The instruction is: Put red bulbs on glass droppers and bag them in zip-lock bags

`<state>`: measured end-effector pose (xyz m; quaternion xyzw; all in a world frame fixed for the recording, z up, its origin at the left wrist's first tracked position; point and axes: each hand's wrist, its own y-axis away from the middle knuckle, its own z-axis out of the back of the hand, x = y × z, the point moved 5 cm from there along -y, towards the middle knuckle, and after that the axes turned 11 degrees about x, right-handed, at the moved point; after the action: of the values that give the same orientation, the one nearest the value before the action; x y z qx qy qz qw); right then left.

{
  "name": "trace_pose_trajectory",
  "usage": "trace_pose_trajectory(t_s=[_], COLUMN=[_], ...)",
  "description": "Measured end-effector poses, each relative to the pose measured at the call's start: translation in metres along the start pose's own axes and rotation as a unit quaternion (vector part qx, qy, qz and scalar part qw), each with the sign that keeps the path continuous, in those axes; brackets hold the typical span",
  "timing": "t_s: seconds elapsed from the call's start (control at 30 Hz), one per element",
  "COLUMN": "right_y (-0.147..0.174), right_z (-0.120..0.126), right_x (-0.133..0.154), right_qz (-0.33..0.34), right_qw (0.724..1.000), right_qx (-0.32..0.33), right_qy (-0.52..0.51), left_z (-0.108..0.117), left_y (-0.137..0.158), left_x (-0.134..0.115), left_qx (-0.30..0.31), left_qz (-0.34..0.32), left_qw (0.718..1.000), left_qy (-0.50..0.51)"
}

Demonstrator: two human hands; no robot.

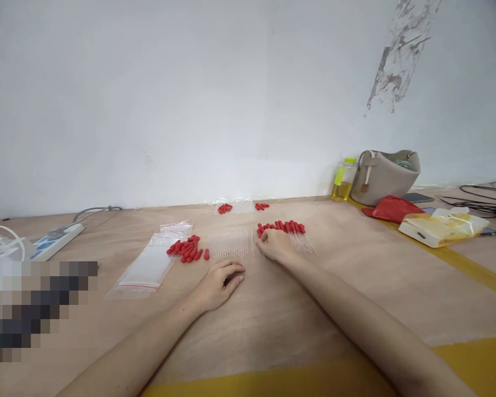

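Resting at the near end of the finished droppers [287, 229], the right hand [275, 244] lay curled on them. At nine o'clock, bare tubes [231, 243] and loose red caps [188, 249] waited; the left hand [219, 284] sat empty, fingers relaxed, on the worktop [273, 314].

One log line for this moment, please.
left hand flat on table | right hand touching red-capped droppers | loose red caps left

Small assembly workshop, prob. improvised: plywood bench [273, 320] w/ yellow tape, bare white wall [190, 99], power strip [58, 240], plastic bags [146, 270] for packing.
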<state>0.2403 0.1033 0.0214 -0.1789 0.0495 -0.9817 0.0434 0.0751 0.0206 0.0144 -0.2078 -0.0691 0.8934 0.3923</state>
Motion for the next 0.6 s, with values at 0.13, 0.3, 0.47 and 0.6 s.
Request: trace_pose_trajectory(t_s=[0.13,0.3,0.47,0.6], right_y=[-0.009,-0.023,-0.030,-0.027], right_z=[-0.009,-0.018,-0.025,-0.023], right_x=[0.021,0.035,0.045,0.045], right_qz=[-0.019,-0.065,-0.084,-0.081], right_qw=[0.999,0.996,0.994,0.995], right_qx=[0.029,0.061,0.062,0.056], right_qy=[0.023,0.006,-0.004,-0.007], left_z=[0.026,0.048,0.046,0.052], left_y=[0.008,0.019,0.020,0.020], left_x=[0.020,0.048,0.058,0.053], left_qx=[-0.128,-0.136,-0.093,-0.116], left_qz=[0.117,0.206,0.244,0.246], left_qw=[0.970,0.919,0.906,0.903], left_qy=[-0.168,-0.307,-0.333,-0.334])
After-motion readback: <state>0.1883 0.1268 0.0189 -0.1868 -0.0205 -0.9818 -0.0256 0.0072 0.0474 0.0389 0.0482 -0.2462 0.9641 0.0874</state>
